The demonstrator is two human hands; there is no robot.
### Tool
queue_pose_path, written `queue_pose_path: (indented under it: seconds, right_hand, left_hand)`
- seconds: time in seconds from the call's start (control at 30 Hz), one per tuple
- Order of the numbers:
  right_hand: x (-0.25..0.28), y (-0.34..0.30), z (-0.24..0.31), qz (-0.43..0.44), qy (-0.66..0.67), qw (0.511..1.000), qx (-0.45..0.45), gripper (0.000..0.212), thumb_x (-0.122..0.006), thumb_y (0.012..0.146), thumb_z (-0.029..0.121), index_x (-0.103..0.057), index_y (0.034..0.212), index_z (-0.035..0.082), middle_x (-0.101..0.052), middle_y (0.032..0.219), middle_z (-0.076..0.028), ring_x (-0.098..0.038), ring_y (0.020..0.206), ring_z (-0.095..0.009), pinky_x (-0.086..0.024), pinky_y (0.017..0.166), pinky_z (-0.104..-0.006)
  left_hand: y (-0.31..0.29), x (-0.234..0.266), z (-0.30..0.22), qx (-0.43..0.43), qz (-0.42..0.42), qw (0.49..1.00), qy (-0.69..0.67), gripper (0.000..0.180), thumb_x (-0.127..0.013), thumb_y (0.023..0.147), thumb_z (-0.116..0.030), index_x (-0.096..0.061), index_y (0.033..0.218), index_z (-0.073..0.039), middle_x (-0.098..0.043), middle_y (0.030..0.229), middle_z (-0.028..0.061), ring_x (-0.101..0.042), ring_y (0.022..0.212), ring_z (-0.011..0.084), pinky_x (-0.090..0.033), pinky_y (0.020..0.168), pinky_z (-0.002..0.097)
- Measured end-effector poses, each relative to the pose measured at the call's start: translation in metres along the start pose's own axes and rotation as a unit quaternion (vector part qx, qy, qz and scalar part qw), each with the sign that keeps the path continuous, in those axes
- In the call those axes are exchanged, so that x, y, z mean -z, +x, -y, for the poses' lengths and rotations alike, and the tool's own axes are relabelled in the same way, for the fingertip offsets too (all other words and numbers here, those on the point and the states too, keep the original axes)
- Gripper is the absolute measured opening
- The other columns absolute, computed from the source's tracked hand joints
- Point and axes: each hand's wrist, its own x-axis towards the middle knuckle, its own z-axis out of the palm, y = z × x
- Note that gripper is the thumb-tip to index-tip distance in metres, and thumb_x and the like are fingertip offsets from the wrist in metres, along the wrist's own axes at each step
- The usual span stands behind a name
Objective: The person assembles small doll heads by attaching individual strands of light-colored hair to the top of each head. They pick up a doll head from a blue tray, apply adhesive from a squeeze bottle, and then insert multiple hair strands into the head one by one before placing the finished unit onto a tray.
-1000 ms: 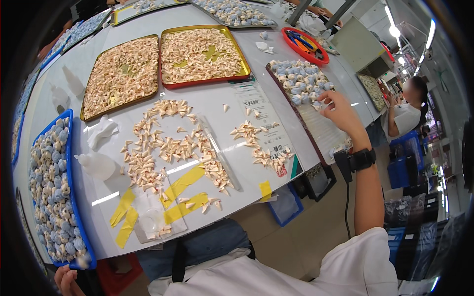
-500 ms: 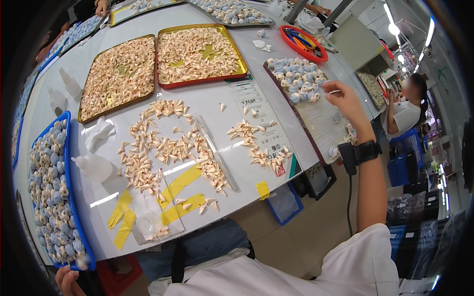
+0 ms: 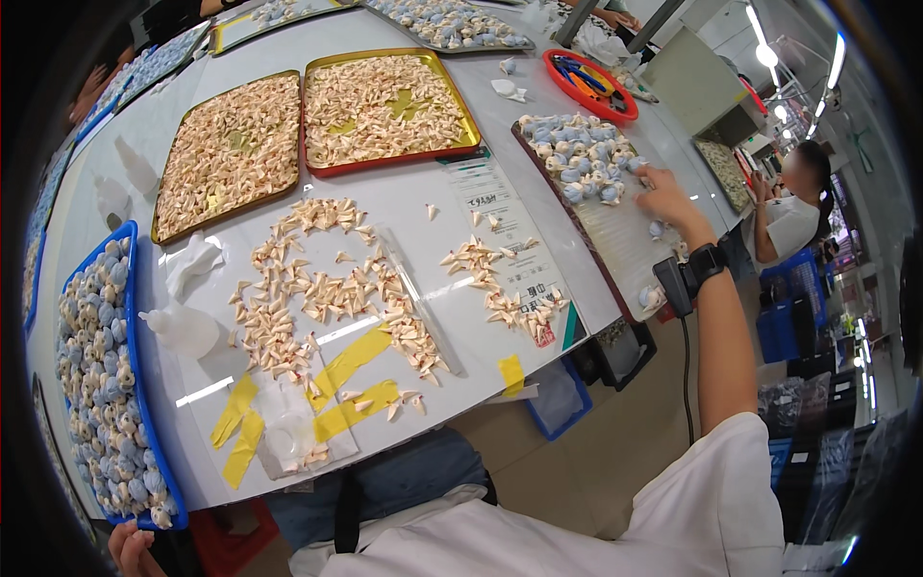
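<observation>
My right hand is over the far-right tray, its fingers partly bent and apart. Its fingertips are close to the small round blue-and-cream pieces packed at that tray's far end. Between them I see nothing held. A few loose pieces lie near my wrist in the tray's nearer part. At the lower left edge, my left hand is curled against the near corner of a blue tray full of similar pieces. What its fingers hold, if anything, is hidden.
Small cream pointed pieces are scattered mid-table, beside yellow tape strips. Two trays of such pieces stand beyond. White squeeze bottles and a crumpled tissue are at left. A red basket holds tools. Another person sits at right.
My right hand has turned slightly and dipped toward the packed pieces. A blurred round piece by my left hand now rests in the blue tray's near corner. My left hand has barely moved.
</observation>
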Motion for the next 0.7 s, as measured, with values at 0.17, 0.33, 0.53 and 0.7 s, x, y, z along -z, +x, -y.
queue_pose_path:
  seconds: [0.17,0.33,0.53,0.7]
  right_hand:
    - [0.005,-0.001,0.007,0.006,0.149,0.989,-0.012,0.038,-0.065,0.074,0.017,-0.057,0.11,0.007,-0.052,0.109,-0.012,-0.05,0.104,-0.023,-0.04,0.088,-0.0332]
    - [0.014,-0.005,0.037,0.128,0.349,0.928,0.037,0.036,-0.061,0.077,0.012,-0.057,0.113,0.008,-0.051,0.113,-0.008,-0.048,0.102,-0.017,-0.037,0.092,-0.0293]
    - [0.035,-0.012,0.019,0.049,0.146,0.986,0.057,0.037,-0.061,0.078,0.012,-0.055,0.114,0.006,-0.056,0.107,-0.007,-0.053,0.094,-0.015,-0.042,0.083,-0.0272]
    - [0.049,-0.051,-0.001,0.103,0.049,0.993,-0.037,0.047,-0.063,0.08,0.032,-0.052,0.117,0.006,-0.046,0.124,-0.017,-0.045,0.114,-0.029,-0.034,0.097,-0.0362]
  left_hand:
    - [0.001,0.0,-0.002,-0.011,0.006,1.0,0.017,0.014,-0.055,0.087,-0.005,-0.063,0.086,0.007,-0.059,0.09,0.018,-0.06,0.078,0.0254,-0.055,0.065,0.0279]
    - [0.002,-0.002,-0.004,-0.006,0.005,1.0,0.006,0.014,-0.055,0.087,-0.005,-0.063,0.085,0.007,-0.059,0.09,0.0181,-0.06,0.078,0.0255,-0.055,0.065,0.0284]
    - [0.005,0.003,-0.002,-0.043,0.0,0.999,-0.006,0.015,-0.055,0.087,-0.007,-0.063,0.085,0.006,-0.06,0.087,0.0175,-0.06,0.077,0.0244,-0.055,0.063,0.0271]
    - [0.001,0.003,-0.004,-0.008,-0.015,1.0,-0.002,0.014,-0.056,0.087,-0.006,-0.064,0.084,0.005,-0.061,0.086,0.0173,-0.06,0.075,0.0254,-0.053,0.063,0.0285]
